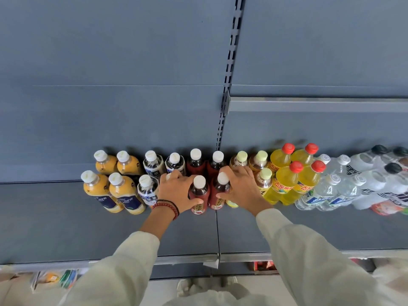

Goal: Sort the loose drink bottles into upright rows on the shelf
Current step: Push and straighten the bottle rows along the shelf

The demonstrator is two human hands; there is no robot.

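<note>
- Grey shelf (66, 217): drink bottles stand upright in rows, two deep and tightly packed.
- Left hand (176, 191) grips the front red tea bottle (198, 195); right hand (240, 186) grips the second red bottle (221, 191).
- Risk: right knuckles crowd the green-capped bottle (264, 182), so a careless shove likely topples neighbours.

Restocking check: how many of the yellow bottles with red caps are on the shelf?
4, standing in a two-by-two block right of the hands: back-left bottle, back-right bottle, front-left bottle, front-right bottle. None appears hidden.
</note>
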